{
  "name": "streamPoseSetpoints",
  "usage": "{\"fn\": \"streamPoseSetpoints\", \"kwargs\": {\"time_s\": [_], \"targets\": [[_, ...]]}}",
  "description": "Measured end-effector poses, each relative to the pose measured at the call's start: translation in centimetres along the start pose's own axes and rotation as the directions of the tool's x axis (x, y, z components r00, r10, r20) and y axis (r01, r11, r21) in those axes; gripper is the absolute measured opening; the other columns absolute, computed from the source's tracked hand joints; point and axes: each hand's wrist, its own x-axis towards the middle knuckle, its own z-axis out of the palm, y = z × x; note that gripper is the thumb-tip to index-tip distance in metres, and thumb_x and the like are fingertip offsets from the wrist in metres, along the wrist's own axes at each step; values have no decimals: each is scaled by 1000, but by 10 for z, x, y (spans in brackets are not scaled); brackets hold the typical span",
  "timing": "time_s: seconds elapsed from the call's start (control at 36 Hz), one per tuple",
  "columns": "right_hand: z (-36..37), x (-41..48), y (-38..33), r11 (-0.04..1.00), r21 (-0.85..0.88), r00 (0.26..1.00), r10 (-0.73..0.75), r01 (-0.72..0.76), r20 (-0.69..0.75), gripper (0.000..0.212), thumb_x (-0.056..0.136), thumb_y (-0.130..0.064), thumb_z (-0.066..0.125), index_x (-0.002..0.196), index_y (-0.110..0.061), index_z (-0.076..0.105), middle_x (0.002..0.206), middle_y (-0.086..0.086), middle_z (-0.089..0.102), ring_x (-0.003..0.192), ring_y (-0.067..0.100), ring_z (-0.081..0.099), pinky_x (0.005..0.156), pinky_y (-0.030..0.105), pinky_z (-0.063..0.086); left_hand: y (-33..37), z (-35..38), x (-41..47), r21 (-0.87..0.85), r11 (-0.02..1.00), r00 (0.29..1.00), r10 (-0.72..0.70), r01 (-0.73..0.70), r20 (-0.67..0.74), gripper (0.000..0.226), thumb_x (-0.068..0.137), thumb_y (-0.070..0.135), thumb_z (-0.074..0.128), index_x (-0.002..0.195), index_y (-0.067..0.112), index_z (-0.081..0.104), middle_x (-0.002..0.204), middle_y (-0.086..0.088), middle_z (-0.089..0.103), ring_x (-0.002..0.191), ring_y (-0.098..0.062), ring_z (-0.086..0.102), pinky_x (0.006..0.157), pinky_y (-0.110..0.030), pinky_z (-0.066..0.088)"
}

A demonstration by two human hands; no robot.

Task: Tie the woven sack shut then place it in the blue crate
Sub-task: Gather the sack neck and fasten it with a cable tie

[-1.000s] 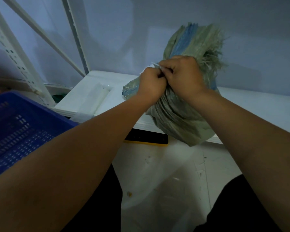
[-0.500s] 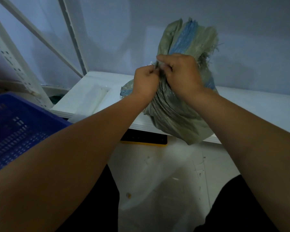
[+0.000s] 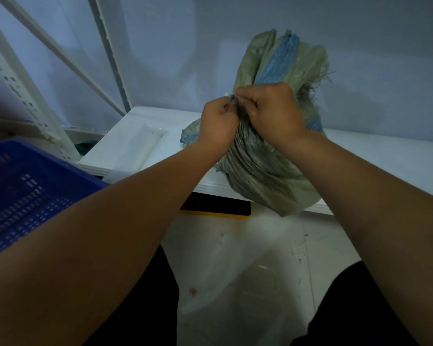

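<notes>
A grey-green woven sack [image 3: 263, 171] with a blue stripe stands on the white shelf [image 3: 385, 158], its gathered neck fanning upward against the wall. My right hand [image 3: 273, 111] is closed around the neck. My left hand [image 3: 218, 121] pinches a thin pale tie [image 3: 229, 95] at the neck, right beside my right fingers. Part of the sack's bottom hangs over the shelf's front edge. The blue crate [image 3: 23, 186] sits low at the left, partly behind my left forearm.
A white perforated rack upright [image 3: 23, 96] and diagonal braces rise at the left. A black and yellow strip [image 3: 215, 208] lies under the shelf edge. A shallow white tray [image 3: 140, 143] rests on the shelf's left end. The floor below is pale and littered.
My hands have stayed at the sack's neck, fingers shifting slightly on the tie. The sack's top stands a little straighter and its frayed edge has drawn in.
</notes>
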Motion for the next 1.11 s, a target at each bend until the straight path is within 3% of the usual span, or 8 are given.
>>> {"fn": "streamPoseSetpoints", "kwargs": {"time_s": [0.28, 0.42, 0.58, 0.78, 0.92, 0.97, 1.06, 1.11], "targets": [[4, 0, 7, 999, -39, 999, 4, -2, 44, 28, 96, -16, 51, 93, -5, 77, 83, 17, 73, 75, 30, 67, 72, 42, 55, -3, 0, 2, 53, 997, 999, 52, -51, -6, 30, 100, 8, 49, 72, 10, 61, 65, 0, 56, 61, -7, 49, 60, -20, 42], [2, -1, 4, 1000, -20, 1000, -8, 9, 29, 29, 97, -19, 51, 97, -7, 78, 84, 16, 73, 75, 29, 67, 72, 40, 55, -5, 0, 3, 30, 998, 998, 61, -61, 1, 25, 99, 7, 49, 90, -2, 71, 78, -12, 66, 72, -14, 58, 69, -27, 49], [2, 0, 5, 999, -42, 999, -20, 21, 26, 27, 96, -13, 50, 92, -5, 76, 81, 15, 71, 74, 27, 65, 70, 38, 52, -6, -1, 3, -5, 995, 995, 104, -104, 14, 26, 99, 8, 49, 97, 1, 74, 89, -23, 72, 77, -16, 62, 76, -34, 53], [3, 0, 3, 999, -42, 1000, -22, 22, 13, 28, 95, -11, 50, 97, -5, 77, 84, 17, 72, 76, 31, 66, 73, 41, 54, -7, -1, 3, 4, 993, 993, 116, -116, 7, 26, 100, 7, 50, 98, 4, 75, 82, -5, 70, 77, -12, 63, 77, -31, 53], [3, -1, 4, 1000, -23, 1000, -20, 20, 6, 27, 95, -10, 52, 102, -7, 78, 87, 16, 73, 79, 29, 67, 75, 35, 54, -7, -1, 2, 99, 982, 987, 162, -163, 20, 26, 98, 8, 49, 102, 6, 75, 88, -16, 73, 80, -15, 63, 81, -35, 56], [4, -1, 5, 1000, -12, 1000, -10, 10, 1, 27, 95, -11, 52, 104, -9, 78, 89, 16, 74, 80, 29, 68, 76, 37, 55, -6, -1, 1, 154, 972, 984, 175, -177, 28, 26, 99, 8, 50, 105, 7, 75, 89, -11, 73, 83, -15, 65, 80, -31, 54], [4, -2, 6, 1000, -11, 1000, -15, 15, -5, 26, 96, -12, 52, 97, -5, 77, 87, 16, 73, 79, 30, 68, 75, 41, 55, -4, -2, -2, 240, 947, 977, 207, -215, 57, 26, 98, 4, 48, 99, 5, 73, 82, 0, 66, 73, -2, 56, 68, -9, 42], [4, -2, 6, 1000, -12, 1000, -16, 16, -2, 26, 95, -13, 52, 93, -2, 75, 85, 17, 73, 79, 30, 67, 74, 42, 54, -3, -3, -5, 305, 925, 974, 218, -228, 69, 26, 97, 1, 47, 94, 3, 72, 79, 0, 63, 67, 2, 50, 59, -3, 36]]}}
